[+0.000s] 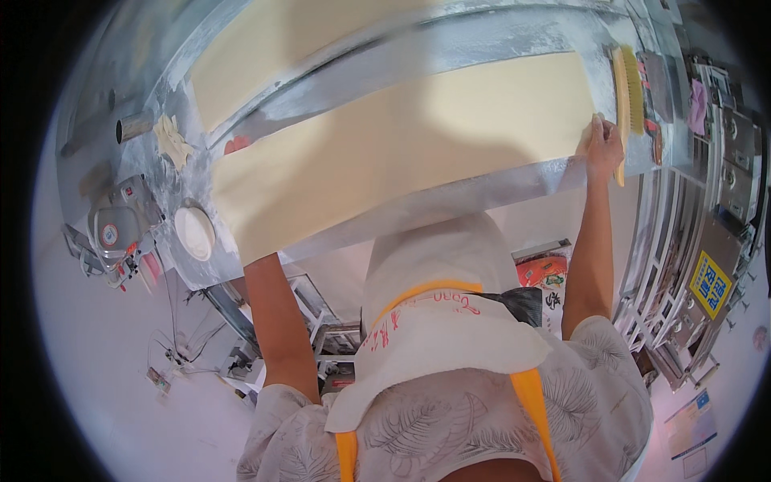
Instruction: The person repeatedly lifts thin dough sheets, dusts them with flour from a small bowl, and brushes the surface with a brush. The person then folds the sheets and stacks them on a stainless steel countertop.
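Note:
A long, pale sheet of dough (pixel 391 138) stretches across the floured metal worktable (pixel 433 196) in front of me. My left hand (pixel 237 143) is beneath the sheet's left end, with the dough draped over my hand and forearm. Only its reddish fingertips show past the far edge; the rest is hidden. At the opposite end, my right hand (pixel 604 144) pinches the right edge of the sheet between thumb and fingers. A second dough sheet (pixel 247 66) lies farther back, partly cut off by the top of the view.
Right of my right hand lies a wooden-handled bench brush (pixel 633 90), beside a scraper (pixel 656 84). At the left are a white bowl of flour (pixel 194 234), dough scraps (pixel 172 141), a cylindrical tube (pixel 134 126) and a kitchen scale (pixel 117 232). A metal rack (pixel 668 241) stands right.

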A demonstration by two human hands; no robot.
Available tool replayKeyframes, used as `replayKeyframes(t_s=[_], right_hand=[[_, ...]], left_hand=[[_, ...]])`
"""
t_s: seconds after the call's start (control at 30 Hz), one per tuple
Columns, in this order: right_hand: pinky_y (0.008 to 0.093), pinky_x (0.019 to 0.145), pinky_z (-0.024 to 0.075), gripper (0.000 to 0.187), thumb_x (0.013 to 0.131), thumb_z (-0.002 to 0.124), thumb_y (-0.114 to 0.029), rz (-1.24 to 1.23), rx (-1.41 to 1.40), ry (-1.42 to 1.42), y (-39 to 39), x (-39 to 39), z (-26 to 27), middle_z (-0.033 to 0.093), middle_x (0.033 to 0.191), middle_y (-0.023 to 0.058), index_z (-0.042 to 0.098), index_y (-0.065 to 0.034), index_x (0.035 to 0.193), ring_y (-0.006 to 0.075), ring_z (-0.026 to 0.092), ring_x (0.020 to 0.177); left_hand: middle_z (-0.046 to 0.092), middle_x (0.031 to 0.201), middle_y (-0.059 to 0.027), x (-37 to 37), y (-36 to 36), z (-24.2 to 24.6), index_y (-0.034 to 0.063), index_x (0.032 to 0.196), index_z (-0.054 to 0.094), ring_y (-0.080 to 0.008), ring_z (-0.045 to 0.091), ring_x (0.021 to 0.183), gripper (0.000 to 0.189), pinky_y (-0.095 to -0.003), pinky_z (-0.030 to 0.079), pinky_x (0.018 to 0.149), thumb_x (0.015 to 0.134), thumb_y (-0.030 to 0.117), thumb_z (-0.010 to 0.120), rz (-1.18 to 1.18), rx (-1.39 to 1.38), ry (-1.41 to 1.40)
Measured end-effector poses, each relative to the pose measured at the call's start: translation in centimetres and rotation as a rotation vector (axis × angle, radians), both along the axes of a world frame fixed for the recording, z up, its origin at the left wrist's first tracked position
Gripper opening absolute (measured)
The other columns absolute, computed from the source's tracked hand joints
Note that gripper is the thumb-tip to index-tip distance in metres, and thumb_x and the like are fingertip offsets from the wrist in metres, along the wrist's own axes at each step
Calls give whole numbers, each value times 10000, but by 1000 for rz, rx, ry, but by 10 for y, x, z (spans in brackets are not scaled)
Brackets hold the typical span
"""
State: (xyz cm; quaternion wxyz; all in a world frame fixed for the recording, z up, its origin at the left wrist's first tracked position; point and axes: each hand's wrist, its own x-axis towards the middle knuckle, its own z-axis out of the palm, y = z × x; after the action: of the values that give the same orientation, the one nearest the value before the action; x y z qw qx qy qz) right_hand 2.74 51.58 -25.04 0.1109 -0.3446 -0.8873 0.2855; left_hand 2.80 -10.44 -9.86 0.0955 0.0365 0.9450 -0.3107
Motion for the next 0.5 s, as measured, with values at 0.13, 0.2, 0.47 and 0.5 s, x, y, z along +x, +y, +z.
replayKeyframes(t_s=[0.13, 0.2, 0.47, 0.5], right_hand=[[446, 884, 540, 365, 1029, 653, -372, 205, 334, -30, 0, 1, -2, 740, 1083, 170, 713, -33, 1148, 360, 701, 1004], [449, 880, 536, 310, 1032, 647, -308, 308, 620, 87, 8, 11, -5, 726, 1117, 168, 707, -33, 1163, 354, 691, 1001], [382, 1006, 517, 289, 1014, 657, -163, 1107, -342, 176, -342, -84, 133, 725, 1228, 147, 689, -46, 1277, 280, 692, 1124], [395, 1022, 509, 318, 1024, 658, -227, 1249, -490, 135, -400, -101, 140, 720, 1249, 166, 681, -31, 1273, 306, 682, 1156]], left_hand=[[430, 1600, -160, 0, -11, -4, 20, 1570, 373, -305, 408, 1482, 514, -414, 344, 1223, 1106, 228, 447, 35, 108, 30], [440, 1593, -158, 7, -20, -5, 21, 1565, 382, -305, 419, 1473, 510, -415, 352, 1217, 1105, 230, 452, 79, 279, 95], [480, 1563, -150, 75, -80, -45, 27, 1544, 416, -306, 462, 1439, 492, -416, 384, 1192, 1105, 241, 473, 914, 1651, 722], [484, 1560, -149, 80, -84, -56, 27, 1541, 421, -306, 467, 1435, 490, -416, 388, 1189, 1104, 242, 476, 1028, 1842, 777]])
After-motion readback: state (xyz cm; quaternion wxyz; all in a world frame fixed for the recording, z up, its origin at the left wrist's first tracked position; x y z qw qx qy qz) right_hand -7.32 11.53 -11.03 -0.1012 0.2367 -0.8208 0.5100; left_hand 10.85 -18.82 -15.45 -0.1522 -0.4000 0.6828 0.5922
